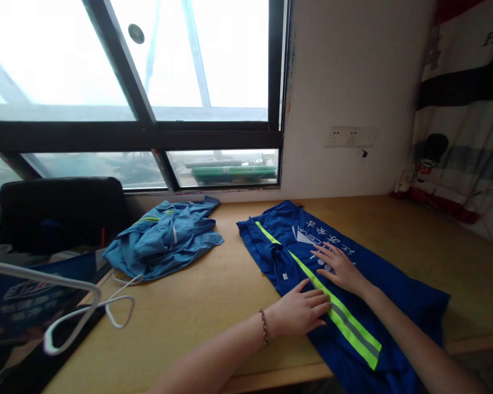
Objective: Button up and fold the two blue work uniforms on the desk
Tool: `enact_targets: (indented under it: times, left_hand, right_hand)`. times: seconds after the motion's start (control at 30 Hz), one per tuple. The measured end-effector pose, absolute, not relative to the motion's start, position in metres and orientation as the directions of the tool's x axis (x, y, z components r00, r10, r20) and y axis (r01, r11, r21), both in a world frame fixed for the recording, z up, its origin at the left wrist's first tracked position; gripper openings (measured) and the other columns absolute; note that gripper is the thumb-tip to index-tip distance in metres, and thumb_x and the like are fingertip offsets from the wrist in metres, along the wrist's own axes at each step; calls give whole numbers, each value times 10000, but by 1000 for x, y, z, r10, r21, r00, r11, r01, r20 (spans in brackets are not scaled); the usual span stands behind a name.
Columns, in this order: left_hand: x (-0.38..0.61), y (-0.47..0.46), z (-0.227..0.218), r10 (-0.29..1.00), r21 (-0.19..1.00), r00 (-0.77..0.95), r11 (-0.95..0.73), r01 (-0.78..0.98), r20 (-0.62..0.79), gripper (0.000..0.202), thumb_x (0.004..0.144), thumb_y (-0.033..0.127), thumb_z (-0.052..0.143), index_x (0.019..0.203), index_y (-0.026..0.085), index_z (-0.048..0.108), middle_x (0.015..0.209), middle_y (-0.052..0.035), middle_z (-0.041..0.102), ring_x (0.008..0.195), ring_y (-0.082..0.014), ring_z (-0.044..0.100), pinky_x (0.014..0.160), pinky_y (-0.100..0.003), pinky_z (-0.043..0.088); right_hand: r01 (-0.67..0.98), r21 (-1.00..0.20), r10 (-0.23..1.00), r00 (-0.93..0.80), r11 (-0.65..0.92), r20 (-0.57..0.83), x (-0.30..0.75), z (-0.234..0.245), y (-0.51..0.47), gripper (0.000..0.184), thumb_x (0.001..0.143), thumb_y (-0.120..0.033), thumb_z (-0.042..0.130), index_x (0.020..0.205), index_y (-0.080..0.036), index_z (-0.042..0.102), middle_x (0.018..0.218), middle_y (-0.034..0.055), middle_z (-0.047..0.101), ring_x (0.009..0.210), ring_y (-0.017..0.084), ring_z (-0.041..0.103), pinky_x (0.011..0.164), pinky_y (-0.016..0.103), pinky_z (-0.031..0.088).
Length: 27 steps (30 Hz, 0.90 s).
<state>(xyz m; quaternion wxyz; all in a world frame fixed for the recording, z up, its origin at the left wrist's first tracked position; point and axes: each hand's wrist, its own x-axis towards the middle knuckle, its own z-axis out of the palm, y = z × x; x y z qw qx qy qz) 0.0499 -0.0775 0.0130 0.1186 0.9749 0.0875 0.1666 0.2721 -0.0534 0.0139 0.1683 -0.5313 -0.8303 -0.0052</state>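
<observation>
A dark blue work garment (398, 284) with a neon yellow and grey reflective stripe and white printed lettering lies flat on the wooden table (213, 306). My left hand (302, 312) rests flat on it beside the stripe, fingers stretched out; a braided bracelet is on that wrist. My right hand (339, 266) lies flat a little farther up, fingers spread over the white print. Neither hand grips anything.
A crumpled light blue shirt (164, 241) lies on the table to the left. A white clothes hanger (82, 306) sticks out at the left edge over a dark bag. A black chair back (61, 210) stands under the window. A wall socket and a hanging striped cloth are at right.
</observation>
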Motion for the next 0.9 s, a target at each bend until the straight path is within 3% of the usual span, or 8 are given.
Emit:
enact_targets:
  times: [0.1,0.27,0.43,0.5,0.6,0.73,0.9]
  left_hand:
    - [49,-75,12,209,268,951,-953,144,230,416,884,340,287,1274,204,339,1270,-61,463,1201,-176,364,1047,-410,140]
    - [42,-72,23,207,192,947,-968,162,246,482,880,389,269,1310,171,282,1325,-69,399,1252,-188,288,1061,-426,105]
    - [37,-85,29,-135,39,957,-988,-150,257,557,832,487,294,1317,215,294,1401,-26,263,1310,-220,131,1063,-472,2]
    - [37,-90,27,-211,27,950,-974,-224,231,518,841,454,278,1309,233,314,1399,-4,265,1317,-201,95,1066,-463,0]
    - [38,-90,23,-177,87,967,-977,-195,182,497,847,427,277,1303,234,326,1375,10,316,1315,-195,110,1068,-459,47]
    - [37,-84,22,-86,223,983,-967,-122,163,556,815,513,311,1305,250,310,1345,14,368,1297,-219,180,1055,-478,84]
    - [38,-81,23,-62,339,985,-934,-114,161,585,798,548,328,1295,240,325,1331,-2,393,1274,-230,234,1045,-462,99]
  right_hand:
    - [926,-113,916,-329,360,229,258,-14,-27,505,809,-475,416,1284,-311,369,1358,3,344,1248,278,253,976,509,259]
    - [942,-118,938,-287,313,195,263,-35,-23,512,824,-530,329,1302,-346,320,1369,-31,322,1260,268,231,976,504,255]
    - [967,-113,960,-206,230,187,294,-40,-26,523,817,-563,297,1300,-362,315,1369,-46,320,1263,257,232,982,486,258]
    - [984,-97,974,-128,147,186,313,-46,-25,541,809,-580,287,1302,-360,313,1367,-46,324,1260,262,239,978,483,264]
    - [997,-69,983,-6,19,186,349,-57,-21,557,798,-597,275,1302,-362,313,1367,-51,324,1258,269,241,968,487,273]
    - [992,-24,977,123,-121,174,408,-66,-11,567,786,-587,289,1294,-340,344,1363,-41,334,1248,267,263,965,462,284]
    - [979,-13,971,204,-204,127,467,-65,4,576,797,-556,274,1295,-282,364,1365,-5,336,1241,260,274,972,416,272]
